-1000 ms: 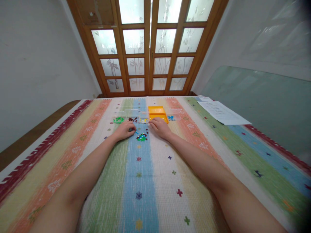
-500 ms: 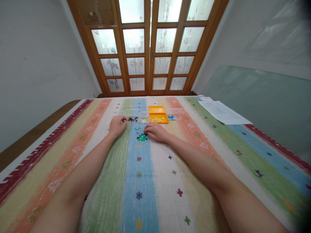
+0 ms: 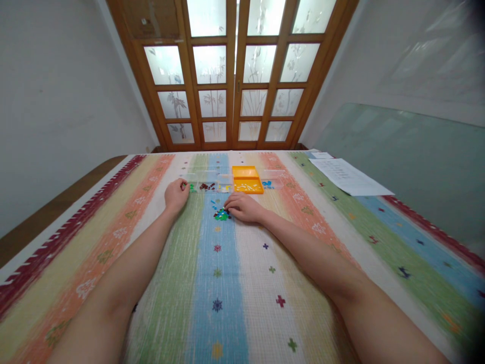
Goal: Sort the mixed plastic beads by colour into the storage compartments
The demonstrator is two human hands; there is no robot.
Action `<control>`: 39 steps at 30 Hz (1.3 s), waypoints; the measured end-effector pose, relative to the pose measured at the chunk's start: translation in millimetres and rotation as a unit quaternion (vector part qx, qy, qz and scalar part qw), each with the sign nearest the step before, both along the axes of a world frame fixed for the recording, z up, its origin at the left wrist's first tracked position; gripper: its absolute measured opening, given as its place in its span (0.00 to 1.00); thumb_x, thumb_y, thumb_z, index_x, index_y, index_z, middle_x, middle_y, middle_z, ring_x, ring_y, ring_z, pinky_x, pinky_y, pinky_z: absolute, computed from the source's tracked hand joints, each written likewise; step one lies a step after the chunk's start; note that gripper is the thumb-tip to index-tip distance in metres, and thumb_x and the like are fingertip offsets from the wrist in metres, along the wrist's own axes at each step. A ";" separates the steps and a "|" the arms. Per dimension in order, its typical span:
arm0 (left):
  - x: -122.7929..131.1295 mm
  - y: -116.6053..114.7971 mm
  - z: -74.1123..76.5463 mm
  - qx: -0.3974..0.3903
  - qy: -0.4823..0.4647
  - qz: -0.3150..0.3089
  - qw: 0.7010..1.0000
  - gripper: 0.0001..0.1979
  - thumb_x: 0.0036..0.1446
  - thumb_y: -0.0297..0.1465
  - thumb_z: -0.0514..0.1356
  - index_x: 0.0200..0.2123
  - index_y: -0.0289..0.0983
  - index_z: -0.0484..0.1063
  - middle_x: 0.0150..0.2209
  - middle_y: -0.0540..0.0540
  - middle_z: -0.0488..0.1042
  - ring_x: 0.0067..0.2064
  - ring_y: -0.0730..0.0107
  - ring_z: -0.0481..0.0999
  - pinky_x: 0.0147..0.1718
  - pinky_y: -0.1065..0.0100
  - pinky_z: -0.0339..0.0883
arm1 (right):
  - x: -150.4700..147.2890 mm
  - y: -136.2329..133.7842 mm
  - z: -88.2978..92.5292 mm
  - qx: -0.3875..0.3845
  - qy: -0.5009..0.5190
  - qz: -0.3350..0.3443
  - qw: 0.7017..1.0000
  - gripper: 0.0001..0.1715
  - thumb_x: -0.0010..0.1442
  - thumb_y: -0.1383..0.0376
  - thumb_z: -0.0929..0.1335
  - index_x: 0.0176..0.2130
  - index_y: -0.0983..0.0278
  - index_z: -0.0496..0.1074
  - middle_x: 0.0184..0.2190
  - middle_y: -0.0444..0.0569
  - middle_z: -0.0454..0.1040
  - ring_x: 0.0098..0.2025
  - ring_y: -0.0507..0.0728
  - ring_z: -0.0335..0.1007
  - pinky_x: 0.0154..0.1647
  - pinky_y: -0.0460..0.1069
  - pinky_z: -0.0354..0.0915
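A small heap of mixed coloured pieces (image 3: pixel 221 214) lies on the striped cloth. My right hand (image 3: pixel 242 206) rests just right of the heap, fingers curled with the tips at its edge. My left hand (image 3: pixel 175 194) is further left, fingers closed over the clear tray with green pieces (image 3: pixel 191 187); what it pinches is too small to make out. A row of clear trays (image 3: pixel 212 185) holds dark red, yellow and blue pieces. An orange tray (image 3: pixel 246 178) with pale pieces stands in the same row.
A striped cloth (image 3: pixel 235 283) covers the table. A printed paper sheet (image 3: pixel 346 176) lies at the far right. Wooden glazed doors (image 3: pixel 231 76) stand behind the table. A glass pane (image 3: pixel 409 156) leans on the right.
My left hand moved left from the heap to the green tray. My right hand came back from the orange tray to the heap's right edge.
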State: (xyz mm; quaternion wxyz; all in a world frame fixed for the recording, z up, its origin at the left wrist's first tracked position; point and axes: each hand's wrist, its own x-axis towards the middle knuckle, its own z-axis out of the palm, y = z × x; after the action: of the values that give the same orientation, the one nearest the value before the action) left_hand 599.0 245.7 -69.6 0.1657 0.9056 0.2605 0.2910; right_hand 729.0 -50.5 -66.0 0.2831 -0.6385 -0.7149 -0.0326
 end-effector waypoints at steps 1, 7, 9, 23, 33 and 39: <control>0.4 -1.1 0.0 0.004 0.003 -0.001 1.000 0.09 0.62 0.36 0.58 0.38 0.39 0.76 0.31 0.47 0.76 0.36 0.61 0.72 0.33 0.66 0.56 | 0.0 0.1 -0.2 -0.001 0.001 0.000 1.000 0.15 0.68 0.68 0.65 0.43 0.62 0.83 0.44 0.51 0.82 0.48 0.59 0.75 0.56 0.58 0.68; 1.6 -6.9 1.0 0.028 0.000 -0.027 0.999 0.08 0.62 0.35 0.57 0.37 0.40 0.75 0.31 0.47 0.75 0.36 0.61 0.72 0.34 0.65 0.57 | -0.6 1.6 -0.9 0.004 0.008 0.014 1.000 0.16 0.70 0.67 0.64 0.44 0.63 0.82 0.45 0.52 0.82 0.49 0.59 0.76 0.56 0.57 0.68; 2.0 -9.3 1.6 0.039 0.001 -0.046 0.998 0.08 0.62 0.35 0.57 0.36 0.40 0.75 0.31 0.47 0.75 0.36 0.61 0.72 0.35 0.64 0.58 | -0.6 2.0 -1.2 0.004 0.004 0.013 1.000 0.16 0.71 0.66 0.64 0.43 0.63 0.82 0.44 0.52 0.82 0.48 0.58 0.76 0.55 0.56 0.68; 5.0 -26.0 0.2 0.067 0.028 -0.151 0.986 0.12 0.65 0.34 0.55 0.43 0.39 0.78 0.35 0.43 0.78 0.41 0.57 0.74 0.44 0.60 0.65 | 0.8 1.1 -4.2 0.018 -0.012 -0.031 0.999 0.17 0.73 0.65 0.63 0.50 0.61 0.81 0.50 0.53 0.80 0.53 0.60 0.74 0.58 0.58 0.67; 4.4 -38.9 0.1 0.080 0.078 -0.277 0.954 0.13 0.66 0.35 0.56 0.45 0.39 0.79 0.43 0.43 0.81 0.43 0.58 0.77 0.45 0.61 0.67 | 26.0 -6.3 -11.7 0.117 -0.015 -0.226 0.967 0.18 0.74 0.63 0.62 0.52 0.63 0.79 0.53 0.56 0.78 0.55 0.63 0.72 0.60 0.61 0.65; 1.6 -48.0 3.2 0.080 0.136 -0.319 0.935 0.14 0.64 0.35 0.57 0.48 0.41 0.79 0.39 0.44 0.81 0.41 0.59 0.78 0.42 0.63 0.68 | 46.1 -10.0 -19.0 0.130 0.005 -0.340 0.932 0.18 0.72 0.64 0.63 0.45 0.65 0.82 0.48 0.58 0.79 0.50 0.64 0.72 0.55 0.60 0.67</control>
State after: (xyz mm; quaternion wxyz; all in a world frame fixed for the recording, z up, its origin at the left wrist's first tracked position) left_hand 600.6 197.6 -66.4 0.1399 0.9822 -0.0461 0.1170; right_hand 775.1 -60.4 -85.0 0.3388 -0.8009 -0.4437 -0.2164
